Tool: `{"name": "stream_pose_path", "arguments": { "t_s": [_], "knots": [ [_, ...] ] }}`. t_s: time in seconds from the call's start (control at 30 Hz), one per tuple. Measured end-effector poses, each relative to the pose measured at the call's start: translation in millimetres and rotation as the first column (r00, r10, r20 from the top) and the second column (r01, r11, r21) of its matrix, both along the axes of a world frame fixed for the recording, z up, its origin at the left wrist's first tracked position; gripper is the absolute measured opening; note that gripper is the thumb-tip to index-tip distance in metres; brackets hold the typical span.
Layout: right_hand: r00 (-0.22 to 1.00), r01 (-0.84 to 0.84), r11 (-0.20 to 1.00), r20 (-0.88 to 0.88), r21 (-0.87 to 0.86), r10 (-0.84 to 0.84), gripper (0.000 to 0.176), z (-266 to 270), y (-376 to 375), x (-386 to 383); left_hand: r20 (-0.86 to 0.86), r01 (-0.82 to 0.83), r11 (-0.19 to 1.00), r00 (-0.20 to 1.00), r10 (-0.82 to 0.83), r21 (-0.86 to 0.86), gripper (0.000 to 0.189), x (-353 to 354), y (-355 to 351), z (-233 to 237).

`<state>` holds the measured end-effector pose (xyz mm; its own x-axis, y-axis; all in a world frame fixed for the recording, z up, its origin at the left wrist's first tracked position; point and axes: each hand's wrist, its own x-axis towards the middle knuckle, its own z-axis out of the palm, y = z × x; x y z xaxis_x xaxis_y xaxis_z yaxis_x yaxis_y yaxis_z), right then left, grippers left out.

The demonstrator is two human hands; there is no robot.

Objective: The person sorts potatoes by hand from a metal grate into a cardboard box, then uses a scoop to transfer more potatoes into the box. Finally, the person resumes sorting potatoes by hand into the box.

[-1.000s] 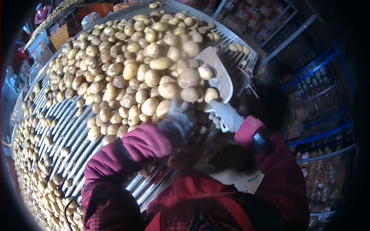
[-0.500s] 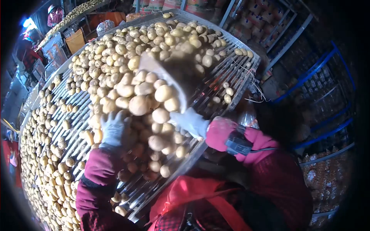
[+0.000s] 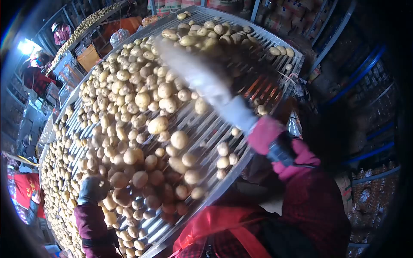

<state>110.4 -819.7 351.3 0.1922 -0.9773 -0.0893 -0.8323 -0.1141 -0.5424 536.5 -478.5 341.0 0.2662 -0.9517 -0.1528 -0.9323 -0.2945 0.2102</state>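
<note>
Potatoes (image 3: 158, 124) lie heaped on the roller table (image 3: 211, 129), cradled between its bars; gloved right hand (image 3: 235, 112) clamps the near end of a blurred pale scoop (image 3: 189, 69), giving reach across them; gloved left hand (image 3: 91, 189) rests on the near ones, grip unclear.

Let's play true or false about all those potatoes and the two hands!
1. The potatoes lie on metal rollers. True.
2. The left hand is bare. False: it wears a glove and lies among the potatoes.
3. The right hand holds a pale scoop out over the rollers. True, though the scoop is blurred.
4. The sleeves are green. False: they are dark pink.
5. Potatoes cover every roller. False: a stretch beside the right hand is bare.
</note>
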Motion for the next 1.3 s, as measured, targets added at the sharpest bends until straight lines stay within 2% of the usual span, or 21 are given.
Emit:
{"name": "stream_pose_path", "arguments": {
  "t_s": [0.03,0.07,0.1,0.13,0.17,0.27,0.3,0.37,0.43,0.47,0.5,0.57,0.6,0.63,0.7,0.87,0.97,1.0,1.1,1.2,1.3],
  "knots": [
    [0.96,0.066,0.994,0.266,0.09,-0.087,0.051,-8,-33,-43,0.012,-0.004,0.967,1.0,0.007,-0.255,0.015,-17,-27,8],
    [0.841,0.115,0.977,0.506,0.181,-0.192,0.05,-16,-65,-87,0.064,-0.025,0.998,0.998,0.029,-0.065,0.014,-41,-72,43],
    [0.883,0.205,0.969,0.402,0.137,-0.243,0.045,-19,-89,-109,0.108,0.118,0.943,0.99,-0.089,-0.31,0.021,-58,-107,45],
    [0.907,0.291,0.952,0.291,0.093,-0.305,0.041,-21,-113,-131,0.237,0.393,0.795,0.918,-0.317,-0.461,0.033,-73,-154,56],
    [0.909,0.371,0.927,0.183,0.05,-0.374,0.037,-23,-137,-153,0.225,0.455,0.769,0.89,-0.396,-0.449,0.039,-82,-202,54],
    [0.854,0.348,0.937,0.408,0.014,-0.323,0.04,-7,-151,-187,0.315,0.567,0.671,0.824,-0.471,-0.478,0.05,-166,-340,77],
    [0.834,0.349,0.929,0.411,0.124,-0.368,0.041,6,-154,-196,0.378,0.62,0.644,0.785,-0.492,-0.448,0.054,-181,-379,73],
    [0.927,0.347,0.937,0.164,-0.039,-0.337,0.039,-24,-191,-220,0.4,0.696,0.489,0.709,-0.581,-0.526,0.054,-219,-450,68],
    [0.968,0.245,0.968,0.069,-0.053,-0.241,0.037,-29,-218,-233,0.396,0.7,0.501,0.707,-0.585,-0.51,0.056,-245,-516,53],
    [0.981,0.156,0.988,0.117,0.02,-0.157,0.036,-33,-230,-233,0.374,0.674,0.569,0.737,-0.562,-0.471,0.06,-252,-542,43],
    [0.955,0.104,0.99,0.269,0.092,-0.126,0.036,-37,-232,-221,0.28,0.667,0.683,0.745,-0.606,-0.297,0.064,-260,-562,48],
    [0.829,0.039,0.964,0.531,0.262,-0.177,0.038,-48,-237,-196,0.275,0.591,0.735,0.806,-0.524,-0.332,0.063,-262,-602,28],
    [0.737,0.026,0.934,0.624,0.356,-0.258,0.039,-54,-238,-181,0.343,0.496,0.829,0.849,-0.401,-0.258,0.063,-273,-598,44],
    [0.711,0.03,0.877,0.606,0.48,-0.357,0.039,-64,-241,-172,0.334,0.426,0.852,0.885,-0.324,-0.305,0.062,-272,-620,35],
    [0.685,0.025,0.781,0.558,0.624,-0.468,0.039,-63,-227,-156,0.222,0.354,0.918,0.923,-0.313,-0.178,0.053,-274,-630,42],
    [0.721,-0.06,0.697,0.514,0.714,-0.465,0.04,-26,-152,-124,0.239,0.325,0.927,0.93,-0.278,-0.189,0.05,-280,-603,46],
    [0.778,-0.118,0.635,0.469,0.763,-0.418,0.042,-25,-116,-108,0.009,0.351,0.922,0.935,-0.355,-0.161,0.044,-272,-587,36],
    [0.797,-0.141,0.611,0.455,0.779,-0.397,0.043,-24,-104,-102,-0.086,0.362,0.93,0.926,-0.367,-0.068,0.044,-263,-582,33],
    [0.846,-0.211,0.555,0.434,0.805,-0.308,0.045,-21,-74,-85,0.091,0.395,0.88,0.918,-0.385,-0.264,0.046,-250,-564,-6],
    [0.885,-0.26,0.516,0.415,0.816,-0.21,0.048,-20,-52,-68,0.307,0.362,0.93,0.879,-0.365,0.066,0.053,-241,-512,22],
    [0.885,-0.322,0.557,0.453,0.766,-0.111,0.05,-27,-34,-54,0.293,0.361,0.931,0.897,-0.332,-0.049,0.052,-214,-481,12]
  ]
}}
